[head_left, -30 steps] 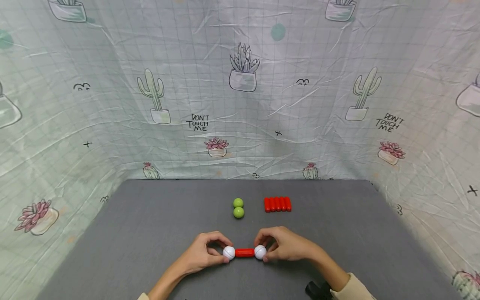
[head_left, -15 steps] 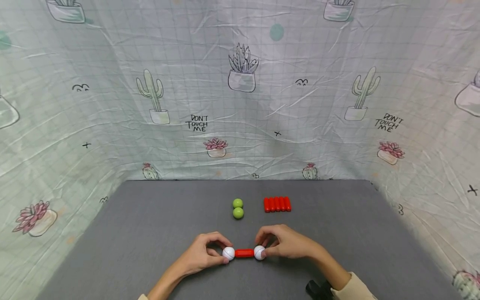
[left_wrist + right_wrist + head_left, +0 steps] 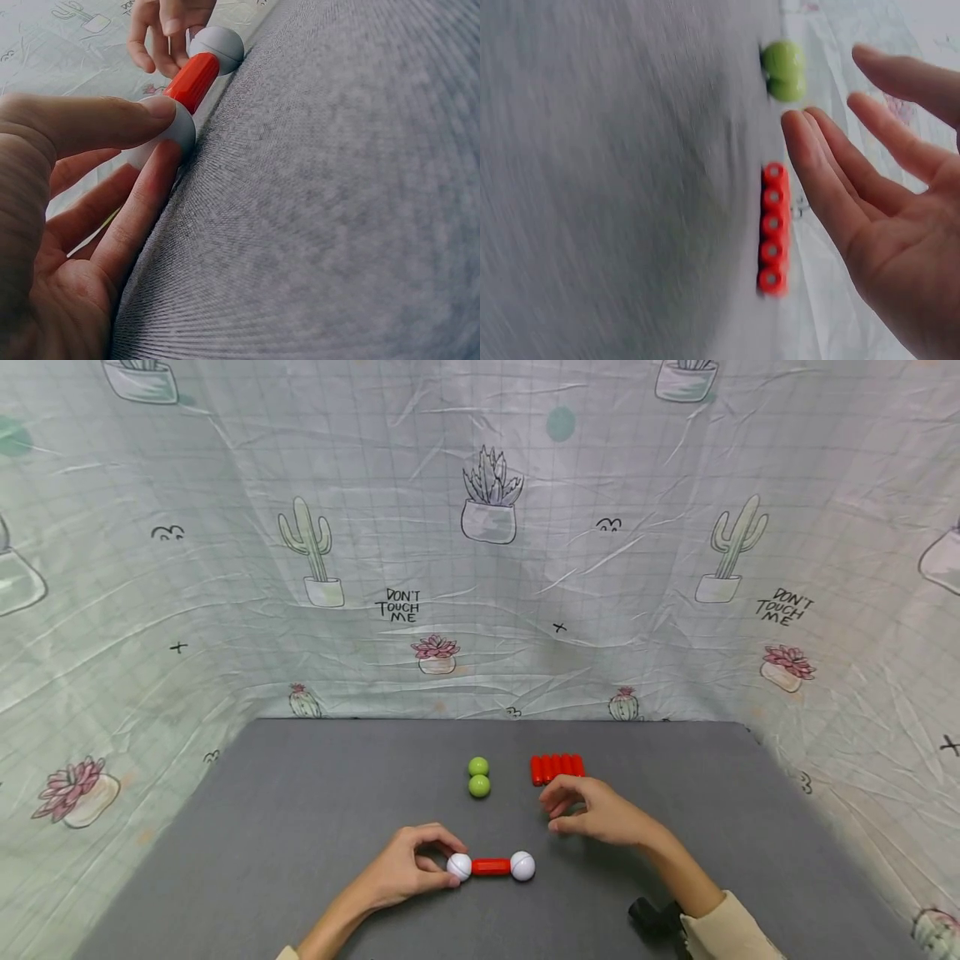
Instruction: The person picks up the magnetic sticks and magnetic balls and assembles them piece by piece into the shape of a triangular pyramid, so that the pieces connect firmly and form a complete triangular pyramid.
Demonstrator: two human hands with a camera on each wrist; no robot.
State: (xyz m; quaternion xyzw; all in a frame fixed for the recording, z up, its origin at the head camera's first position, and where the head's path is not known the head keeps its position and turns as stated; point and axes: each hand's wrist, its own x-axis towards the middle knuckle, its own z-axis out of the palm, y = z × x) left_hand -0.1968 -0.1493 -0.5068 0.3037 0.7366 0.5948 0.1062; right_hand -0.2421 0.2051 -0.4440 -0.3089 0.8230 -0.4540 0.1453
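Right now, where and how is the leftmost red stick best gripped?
I'd probably pinch the leftmost red stick by its two ends, right hand coming from above: it lies flat, both ends exposed, while the neighbouring stick crowds its right side.

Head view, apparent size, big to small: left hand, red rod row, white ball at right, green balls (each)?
1. Left hand
2. Red rod row
3. White ball at right
4. Green balls: look alike, unranked

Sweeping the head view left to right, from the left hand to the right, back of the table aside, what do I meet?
Left hand → left white ball → red rod → right white ball → right hand.
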